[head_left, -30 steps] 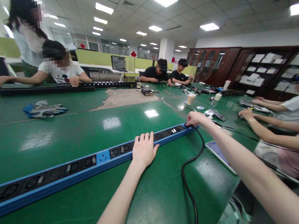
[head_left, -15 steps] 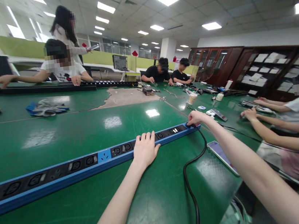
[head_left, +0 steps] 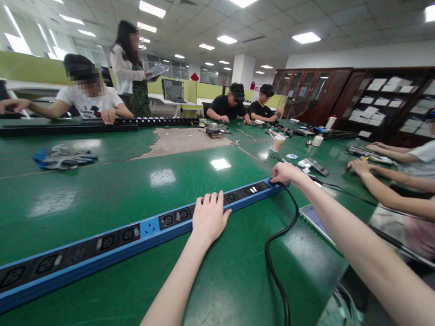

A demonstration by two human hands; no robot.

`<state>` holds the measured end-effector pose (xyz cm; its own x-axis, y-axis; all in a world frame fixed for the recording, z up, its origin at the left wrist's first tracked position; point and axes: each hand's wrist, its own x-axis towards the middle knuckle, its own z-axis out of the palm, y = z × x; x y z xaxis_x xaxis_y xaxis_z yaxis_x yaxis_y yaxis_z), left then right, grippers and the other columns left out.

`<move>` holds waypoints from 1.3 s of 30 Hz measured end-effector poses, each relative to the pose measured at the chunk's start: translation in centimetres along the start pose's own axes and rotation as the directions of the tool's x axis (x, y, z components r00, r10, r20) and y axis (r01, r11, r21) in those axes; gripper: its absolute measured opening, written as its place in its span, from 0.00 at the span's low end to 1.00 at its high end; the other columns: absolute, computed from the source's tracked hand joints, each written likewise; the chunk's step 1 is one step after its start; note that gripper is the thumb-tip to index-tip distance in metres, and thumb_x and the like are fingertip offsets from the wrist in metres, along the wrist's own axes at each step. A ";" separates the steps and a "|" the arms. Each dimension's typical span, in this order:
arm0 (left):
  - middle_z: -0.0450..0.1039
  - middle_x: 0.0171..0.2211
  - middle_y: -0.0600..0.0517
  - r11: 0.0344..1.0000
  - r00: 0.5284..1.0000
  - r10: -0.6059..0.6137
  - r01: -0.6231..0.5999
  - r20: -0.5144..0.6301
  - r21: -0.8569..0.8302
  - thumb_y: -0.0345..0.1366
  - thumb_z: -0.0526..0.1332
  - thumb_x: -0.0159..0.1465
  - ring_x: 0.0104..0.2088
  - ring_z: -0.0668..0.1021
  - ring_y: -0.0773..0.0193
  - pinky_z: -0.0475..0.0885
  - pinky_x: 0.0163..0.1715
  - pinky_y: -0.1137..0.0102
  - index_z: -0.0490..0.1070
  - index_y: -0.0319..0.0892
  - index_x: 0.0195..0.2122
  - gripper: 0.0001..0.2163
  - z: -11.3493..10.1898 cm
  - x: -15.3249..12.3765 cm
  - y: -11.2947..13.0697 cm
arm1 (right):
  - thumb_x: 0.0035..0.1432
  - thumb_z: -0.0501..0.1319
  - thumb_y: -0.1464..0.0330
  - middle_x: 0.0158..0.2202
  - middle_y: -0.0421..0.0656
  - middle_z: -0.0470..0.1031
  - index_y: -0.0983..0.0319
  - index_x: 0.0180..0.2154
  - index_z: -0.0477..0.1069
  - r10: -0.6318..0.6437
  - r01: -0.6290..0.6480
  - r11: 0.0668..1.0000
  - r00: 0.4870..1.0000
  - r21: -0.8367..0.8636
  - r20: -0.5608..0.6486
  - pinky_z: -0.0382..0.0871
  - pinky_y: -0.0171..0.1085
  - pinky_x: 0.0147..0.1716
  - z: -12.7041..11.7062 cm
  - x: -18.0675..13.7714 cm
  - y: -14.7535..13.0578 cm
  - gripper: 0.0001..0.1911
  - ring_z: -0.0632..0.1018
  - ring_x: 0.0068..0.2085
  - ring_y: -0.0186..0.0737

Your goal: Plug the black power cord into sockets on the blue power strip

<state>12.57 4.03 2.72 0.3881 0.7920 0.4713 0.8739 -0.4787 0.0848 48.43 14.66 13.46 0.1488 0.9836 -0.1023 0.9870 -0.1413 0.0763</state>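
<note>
A long blue power strip point(head_left: 148, 227) with black socket modules lies across the green table. My left hand point(head_left: 209, 218) rests over its middle, fingers stretched out across the sockets and thumb apart on the near side. At the strip's right end, my right hand point(head_left: 285, 173) is closed around a black plug point(head_left: 277, 182), which sits at the last socket. My fingers partly hide the plug, so I cannot tell how deep it is in. A black power cord point(head_left: 268, 255) runs from the plug down towards the table's near edge.
A phone point(head_left: 319, 226) lies by my right forearm. Gloves point(head_left: 64, 157) are at the far left, and a cup point(head_left: 278, 141) stands beyond my right hand. Co-workers sit along the far side and the right point(head_left: 398, 171). A bag point(head_left: 339, 315) hangs below the table's edge.
Both my hands keep the same places on the strip and plug. The standing person at the back has moved to the right, and the seated person at the left has shifted an arm.
</note>
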 end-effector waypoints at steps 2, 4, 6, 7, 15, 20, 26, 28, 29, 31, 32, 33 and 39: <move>0.72 0.62 0.37 1.000 1.000 -0.006 0.006 0.000 0.004 0.52 0.52 0.74 0.61 0.71 0.45 0.62 0.60 0.53 0.62 0.40 0.71 0.30 0.0 0.0 0.0 | 0.54 0.73 0.57 0.28 0.42 0.82 0.59 0.35 0.80 0.006 -0.005 1.000 1.000 0.024 -0.025 0.74 0.34 0.34 0.3 -0.1 0.1 0.13 0.82 0.27 0.39; 0.72 0.62 0.37 1.000 1.000 -0.007 0.007 -0.003 0.006 0.52 0.52 0.74 0.60 0.71 0.45 0.62 0.60 0.53 0.62 0.40 0.71 0.30 0.0 0.0 0.0 | 0.53 0.74 0.58 0.28 0.42 0.82 0.60 0.35 0.80 0.013 -0.013 0.997 1.000 0.070 0.002 0.74 0.33 0.31 0.2 0.1 0.2 0.13 0.82 0.26 0.38; 0.72 0.61 0.36 1.000 1.000 -0.004 0.004 -0.009 0.008 0.52 0.52 0.74 0.60 0.71 0.45 0.62 0.60 0.53 0.62 0.40 0.71 0.30 0.0 0.0 0.0 | 0.52 0.74 0.60 0.27 0.42 0.82 0.61 0.33 0.79 0.014 -0.022 0.992 0.998 0.128 0.063 0.74 0.33 0.28 0.0 0.4 0.2 0.12 0.82 0.25 0.39; 0.73 0.61 0.36 1.000 1.000 -0.001 0.001 -0.012 0.010 0.52 0.52 0.74 0.59 0.71 0.45 0.62 0.59 0.53 0.63 0.39 0.71 0.30 0.0 0.0 -0.1 | 0.52 0.75 0.60 0.27 0.43 0.81 0.61 0.33 0.79 0.011 -0.024 0.988 0.996 0.153 0.085 0.74 0.32 0.26 -0.1 0.5 0.3 0.12 0.82 0.25 0.39; 0.73 0.60 0.37 1.000 0.999 0.014 -0.013 -0.032 0.012 0.52 0.52 0.74 0.59 0.71 0.45 0.63 0.59 0.53 0.63 0.38 0.70 0.30 0.0 0.0 -0.1 | 0.50 0.76 0.57 0.25 0.43 0.80 0.60 0.33 0.80 -0.008 0.021 0.988 0.996 0.152 -0.085 0.73 0.32 0.28 0.5 -1.4 0.4 0.15 0.81 0.25 0.39; 0.73 0.60 0.36 1.000 1.000 0.010 -0.009 -0.030 0.014 0.52 0.52 0.74 0.59 0.71 0.45 0.63 0.59 0.52 0.63 0.38 0.70 0.30 0.0 0.0 0.0 | 0.51 0.75 0.55 0.26 0.42 0.81 0.59 0.33 0.80 0.001 0.004 0.993 0.999 0.118 -0.043 0.71 0.33 0.29 0.5 -0.5 0.5 0.15 0.81 0.25 0.38; 0.73 0.59 0.37 1.000 1.000 0.001 -0.001 -0.020 0.017 0.52 0.52 0.74 0.59 0.71 0.45 0.63 0.59 0.53 0.63 0.39 0.70 0.30 -0.1 0.0 -0.1 | 0.51 0.72 0.50 0.35 0.45 0.84 0.56 0.36 0.81 0.026 -0.024 0.999 0.995 0.021 -0.097 0.70 0.36 0.33 1.6 1.1 1.8 0.19 0.83 0.34 0.44; 0.73 0.59 0.37 1.000 1.000 -0.001 0.001 -0.025 0.017 0.52 0.52 0.74 0.59 0.71 0.45 0.62 0.59 0.53 0.64 0.40 0.70 0.30 0.0 0.0 -0.1 | 0.52 0.70 0.47 0.36 0.46 0.84 0.57 0.36 0.81 0.006 -0.002 1.000 0.990 0.026 -0.142 0.70 0.36 0.35 2.3 1.2 2.4 0.21 0.83 0.38 0.46; 0.73 0.59 0.37 1.000 1.000 -0.001 0.002 -0.027 0.016 0.52 0.52 0.74 0.59 0.71 0.45 0.62 0.59 0.53 0.64 0.40 0.70 0.29 0.0 -0.1 -0.1 | 0.52 0.70 0.47 0.36 0.46 0.83 0.57 0.36 0.80 -0.009 0.016 0.999 0.989 0.045 -0.150 0.70 0.36 0.35 2.6 1.3 2.7 0.21 0.82 0.38 0.46; 0.73 0.59 0.37 1.000 1.000 -0.001 0.002 -0.029 0.016 0.52 0.52 0.74 0.58 0.72 0.45 0.63 0.59 0.53 0.64 0.39 0.70 0.29 0.0 -0.1 -0.1 | 0.54 0.69 0.48 0.36 0.46 0.83 0.58 0.36 0.79 -0.048 0.061 0.995 0.988 0.077 -0.150 0.69 0.35 0.34 3.1 1.5 3.1 0.20 0.82 0.37 0.44; 0.73 0.59 0.37 1.000 1.000 0.000 0.000 -0.030 0.016 0.52 0.52 0.74 0.58 0.72 0.45 0.63 0.59 0.53 0.64 0.39 0.70 0.29 0.1 -0.1 -0.1 | 0.55 0.69 0.49 0.36 0.46 0.83 0.59 0.36 0.78 -0.066 0.079 0.994 0.986 0.080 -0.151 0.69 0.34 0.34 3.3 1.6 3.2 0.20 0.82 0.37 0.43; 0.73 0.59 0.37 1.000 1.000 0.002 -0.002 -0.030 0.016 0.52 0.52 0.74 0.58 0.72 0.45 0.63 0.59 0.53 0.64 0.39 0.70 0.30 0.1 -0.1 -0.1 | 0.55 0.69 0.50 0.36 0.45 0.83 0.59 0.36 0.78 -0.080 0.092 0.993 0.984 0.073 -0.158 0.68 0.34 0.34 3.5 1.7 3.3 0.18 0.81 0.37 0.43; 0.73 0.60 0.37 1.000 1.000 -0.002 0.003 -0.030 0.020 0.52 0.52 0.74 0.58 0.72 0.45 0.63 0.59 0.53 0.64 0.40 0.70 0.30 0.2 0.0 -0.1 | 0.57 0.69 0.53 0.35 0.45 0.83 0.59 0.34 0.76 -0.107 0.118 0.992 0.967 0.035 -0.231 0.67 0.35 0.34 3.8 1.3 3.1 0.16 0.81 0.37 0.43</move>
<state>12.57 4.11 2.55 0.3770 0.7811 0.4977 0.8806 -0.4689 0.0689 51.92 15.08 9.76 0.0239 0.9923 0.1219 0.9992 -0.0277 0.0291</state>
